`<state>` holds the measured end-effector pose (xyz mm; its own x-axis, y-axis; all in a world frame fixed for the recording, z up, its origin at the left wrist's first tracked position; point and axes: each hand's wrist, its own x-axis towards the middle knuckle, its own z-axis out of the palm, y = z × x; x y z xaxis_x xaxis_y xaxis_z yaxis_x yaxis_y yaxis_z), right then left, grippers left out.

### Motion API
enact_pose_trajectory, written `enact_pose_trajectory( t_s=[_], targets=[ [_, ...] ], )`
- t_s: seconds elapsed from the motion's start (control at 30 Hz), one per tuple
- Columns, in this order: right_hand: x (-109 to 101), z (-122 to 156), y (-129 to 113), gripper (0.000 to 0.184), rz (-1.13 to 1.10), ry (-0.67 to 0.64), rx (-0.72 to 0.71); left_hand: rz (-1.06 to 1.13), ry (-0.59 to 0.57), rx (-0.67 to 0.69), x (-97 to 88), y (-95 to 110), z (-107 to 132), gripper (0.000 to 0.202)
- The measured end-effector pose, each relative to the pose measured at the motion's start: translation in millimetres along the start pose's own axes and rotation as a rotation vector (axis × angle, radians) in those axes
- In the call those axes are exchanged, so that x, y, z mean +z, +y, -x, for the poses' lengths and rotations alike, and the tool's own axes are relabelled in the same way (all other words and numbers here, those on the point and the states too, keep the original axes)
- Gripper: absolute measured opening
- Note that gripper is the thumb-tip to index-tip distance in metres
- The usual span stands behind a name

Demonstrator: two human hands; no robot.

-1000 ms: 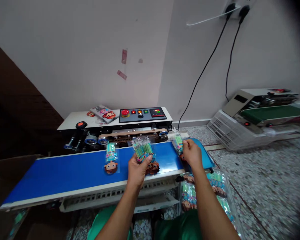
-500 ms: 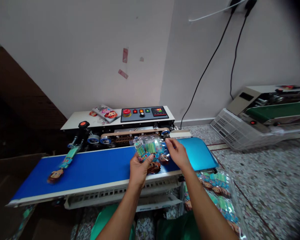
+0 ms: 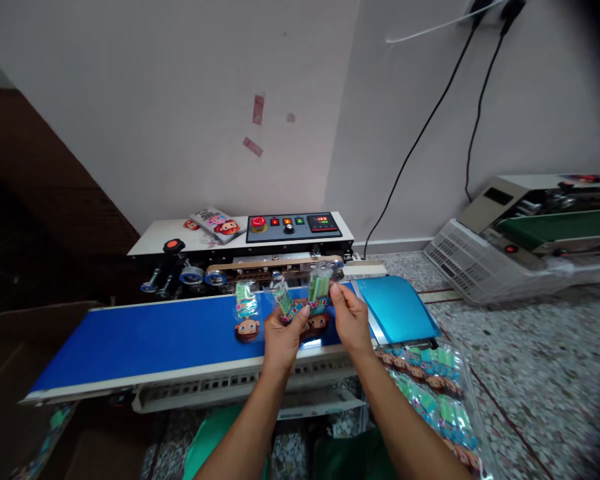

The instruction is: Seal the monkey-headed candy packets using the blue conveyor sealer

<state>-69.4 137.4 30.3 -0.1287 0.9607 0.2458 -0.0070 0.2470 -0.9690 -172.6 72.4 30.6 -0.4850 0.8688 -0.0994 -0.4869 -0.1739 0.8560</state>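
My left hand (image 3: 281, 335) is closed on a small clear packet (image 3: 283, 300) of green sticks with a cartoon face, held just above the blue conveyor belt (image 3: 155, 337). Beside it, my right hand (image 3: 349, 319) pinches a second packet of the same kind (image 3: 319, 295) by its side. A third packet (image 3: 247, 315) lies flat on the belt, left of my left hand. Behind the belt is the sealing machine with its control panel (image 3: 294, 225).
A heap of more packets in clear plastic (image 3: 433, 387) lies on the floor at my right. A second sealing machine (image 3: 540, 220) and a white crate (image 3: 460, 257) stand further right. Black cables (image 3: 420, 130) hang down the wall. A cardboard box (image 3: 10, 333) is at left.
One packet rode off the belt's left end. My right hand came in from the belt's right end and took a packet from my left hand's bunch. Another packet now lies on the belt.
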Motion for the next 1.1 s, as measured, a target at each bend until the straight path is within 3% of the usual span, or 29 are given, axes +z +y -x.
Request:
enact_pose_trajectory(
  t_s=[0.17,0.27,0.4,0.5,0.67,0.8,0.87,1.0,1.1],
  targets=[
    [-23.3,-13.4,3.5,0.038,0.112,0.191,-0.027,0.056,0.079,0.018,-1.8,3.5,-2.4,0.029],
    [-56.1,-28.3,11.7,0.040,0.430,0.252,-0.011,0.069,0.097,-0.003,-1.8,7.6,-3.1,0.030],
    [-88.1,-44.2,29.4,0.036,0.895,0.177,0.018,0.074,0.087,-0.007,-0.3,8.8,-2.7,0.031],
    [-86.7,-51.7,37.7,0.037,1.072,0.121,0.061,0.072,0.076,0.016,-0.1,6.1,-2.3,0.030],
    [-59.5,-58.8,34.3,0.037,1.147,0.067,0.140,0.057,0.060,-0.013,-1.2,3.8,-1.9,0.031],
    [-41.9,-51.4,23.5,0.037,0.933,0.054,0.015,0.048,0.084,-0.055,-1.0,5.6,-2.2,0.033],
    [-32.7,-40.2,15.9,0.042,0.600,-0.013,-0.023,0.048,0.091,-0.053,-1.0,5.3,-2.5,0.033],
    [-9.7,-13.1,2.1,0.039,-0.044,-0.231,0.092,0.051,0.048,-0.014,-1.7,2.0,-2.2,0.030],
    [-4.0,-5.5,-2.1,0.033,-0.111,-0.108,0.062,0.020,0.023,-0.039,-2.7,1.0,-1.6,0.031]
  ],
)
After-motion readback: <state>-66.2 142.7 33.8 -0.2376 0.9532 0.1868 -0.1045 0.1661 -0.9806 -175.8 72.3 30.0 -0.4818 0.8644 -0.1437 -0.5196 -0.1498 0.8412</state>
